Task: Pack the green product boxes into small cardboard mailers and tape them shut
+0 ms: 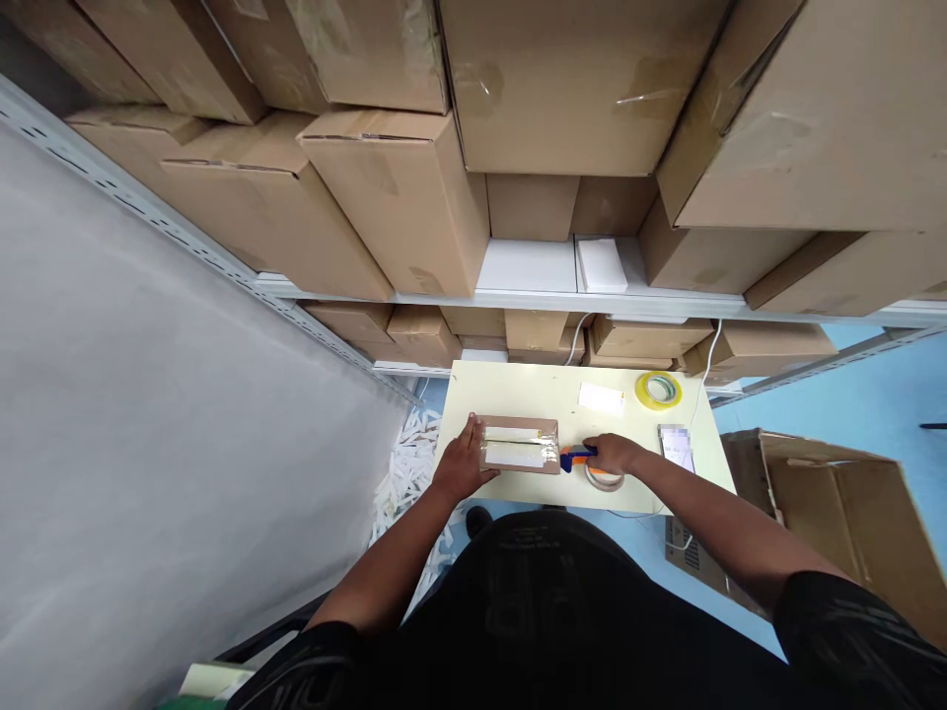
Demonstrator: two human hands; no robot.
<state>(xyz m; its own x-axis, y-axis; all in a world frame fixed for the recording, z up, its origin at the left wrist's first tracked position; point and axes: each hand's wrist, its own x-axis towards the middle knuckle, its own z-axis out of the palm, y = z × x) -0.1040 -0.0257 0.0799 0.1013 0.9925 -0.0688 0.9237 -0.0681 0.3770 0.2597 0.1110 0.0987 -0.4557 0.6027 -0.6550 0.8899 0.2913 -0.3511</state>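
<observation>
A small flat cardboard box (521,467) lies on the pale yellow table (518,385), with white strips and shiny clear tape across its top. My left hand (460,463) grips the box's left end, thumb at the near corner and fingers toward the far one. Just right of the box, my right hand (613,454) is wrapped around a blue and orange tape dispenser (578,457). The dispenser's blue head is close to the box's right edge; whether a strip of tape joins them I cannot tell. Its tape roll (605,480) shows below my hand.
Near the table's far right lie a yellow tape roll (658,390) and a white card (601,397). A phone (676,447) rests by the right edge. Shelves (533,299) packed with cartons rise behind. An open carton (843,493) stands right; paper scraps (403,478) cover the floor left.
</observation>
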